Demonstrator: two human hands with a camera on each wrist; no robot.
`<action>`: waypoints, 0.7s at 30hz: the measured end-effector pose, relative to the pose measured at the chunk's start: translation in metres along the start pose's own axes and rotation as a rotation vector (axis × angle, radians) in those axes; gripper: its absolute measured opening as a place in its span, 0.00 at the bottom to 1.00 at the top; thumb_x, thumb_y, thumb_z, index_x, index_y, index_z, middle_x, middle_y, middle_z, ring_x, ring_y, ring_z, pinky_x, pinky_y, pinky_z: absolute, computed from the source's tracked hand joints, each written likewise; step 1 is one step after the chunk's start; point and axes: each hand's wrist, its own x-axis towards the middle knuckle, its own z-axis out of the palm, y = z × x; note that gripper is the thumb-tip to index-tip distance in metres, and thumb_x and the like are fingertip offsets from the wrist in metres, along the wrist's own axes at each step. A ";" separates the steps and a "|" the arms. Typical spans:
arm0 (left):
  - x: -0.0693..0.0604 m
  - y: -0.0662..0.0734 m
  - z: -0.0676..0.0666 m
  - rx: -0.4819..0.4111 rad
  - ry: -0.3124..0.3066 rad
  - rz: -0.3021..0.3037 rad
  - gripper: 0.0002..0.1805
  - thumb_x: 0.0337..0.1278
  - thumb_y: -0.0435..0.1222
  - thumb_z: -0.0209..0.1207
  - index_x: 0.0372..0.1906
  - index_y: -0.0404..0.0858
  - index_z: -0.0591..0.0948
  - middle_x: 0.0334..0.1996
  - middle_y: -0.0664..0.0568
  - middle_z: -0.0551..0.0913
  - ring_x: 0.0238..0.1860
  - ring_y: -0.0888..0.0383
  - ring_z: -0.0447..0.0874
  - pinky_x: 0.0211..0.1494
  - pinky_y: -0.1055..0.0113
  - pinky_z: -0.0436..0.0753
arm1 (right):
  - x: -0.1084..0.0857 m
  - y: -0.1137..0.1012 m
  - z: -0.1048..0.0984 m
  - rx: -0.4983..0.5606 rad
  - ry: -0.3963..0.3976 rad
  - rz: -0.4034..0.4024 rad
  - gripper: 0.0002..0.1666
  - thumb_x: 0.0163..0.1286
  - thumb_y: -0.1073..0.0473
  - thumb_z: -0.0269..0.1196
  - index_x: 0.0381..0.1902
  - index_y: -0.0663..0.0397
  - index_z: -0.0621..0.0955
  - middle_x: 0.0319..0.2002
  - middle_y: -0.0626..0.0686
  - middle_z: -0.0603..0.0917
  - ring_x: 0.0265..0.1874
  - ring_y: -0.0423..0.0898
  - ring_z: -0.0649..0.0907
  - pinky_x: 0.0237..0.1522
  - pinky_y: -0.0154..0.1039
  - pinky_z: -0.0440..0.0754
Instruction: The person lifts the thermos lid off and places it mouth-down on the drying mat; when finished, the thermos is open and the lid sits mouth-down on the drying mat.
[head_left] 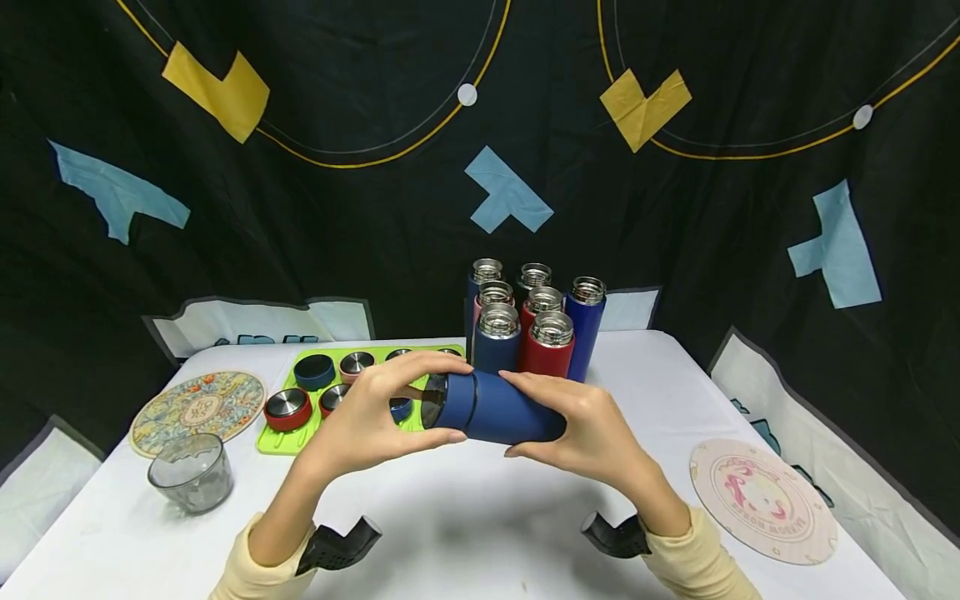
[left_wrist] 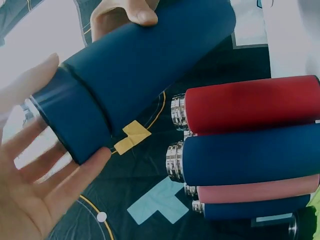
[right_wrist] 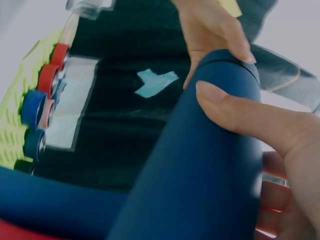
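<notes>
A dark blue thermos bottle [head_left: 517,410] is held sideways above the white table, its blue lid [head_left: 456,400] pointing left. The lid sits against the body, with a dark seam between them. My left hand [head_left: 360,417] grips the lid between thumb and fingers, as the left wrist view shows with the lid [left_wrist: 75,115] spanned by the hand. Around the body my right hand [head_left: 588,425] is wrapped, thumb [right_wrist: 220,102] lying along its side in the right wrist view. Whether the lid is screwed tight cannot be told.
Several lidless bottles, among them a red bottle [head_left: 547,357], stand at the back. Left of them a green tray [head_left: 276,442] bears several lids, including a red lid [head_left: 287,411]. A glass bowl [head_left: 193,475], a patterned round mat [head_left: 225,421] and a pink round mat [head_left: 765,533] lie further out.
</notes>
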 end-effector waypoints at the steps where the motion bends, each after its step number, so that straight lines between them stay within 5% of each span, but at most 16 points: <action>1: 0.000 0.000 0.001 0.003 0.017 -0.026 0.34 0.41 0.45 0.76 0.59 0.49 0.78 0.57 0.57 0.78 0.54 0.57 0.78 0.44 0.67 0.84 | 0.000 -0.001 0.001 -0.037 0.014 -0.009 0.47 0.41 0.49 0.81 0.61 0.49 0.78 0.54 0.51 0.82 0.52 0.46 0.82 0.50 0.46 0.82; 6: 0.001 0.000 0.002 0.011 0.046 -0.108 0.34 0.43 0.48 0.74 0.59 0.49 0.77 0.55 0.56 0.79 0.49 0.56 0.81 0.42 0.69 0.84 | 0.001 -0.002 0.005 -0.146 0.049 -0.033 0.47 0.42 0.48 0.81 0.62 0.48 0.77 0.56 0.51 0.81 0.54 0.48 0.81 0.51 0.48 0.81; 15: -0.001 -0.003 -0.005 -0.019 -0.075 0.067 0.33 0.41 0.38 0.76 0.59 0.50 0.78 0.62 0.56 0.74 0.63 0.55 0.70 0.55 0.53 0.80 | -0.001 0.006 0.002 0.112 -0.034 0.055 0.47 0.40 0.47 0.81 0.61 0.48 0.78 0.52 0.49 0.83 0.49 0.44 0.83 0.48 0.44 0.83; 21: 0.000 -0.005 -0.005 -0.016 -0.058 0.049 0.33 0.42 0.41 0.76 0.58 0.49 0.79 0.60 0.56 0.76 0.60 0.55 0.73 0.51 0.58 0.82 | -0.001 0.006 0.002 0.101 -0.039 0.054 0.47 0.41 0.48 0.81 0.61 0.47 0.78 0.52 0.49 0.83 0.49 0.43 0.83 0.48 0.44 0.83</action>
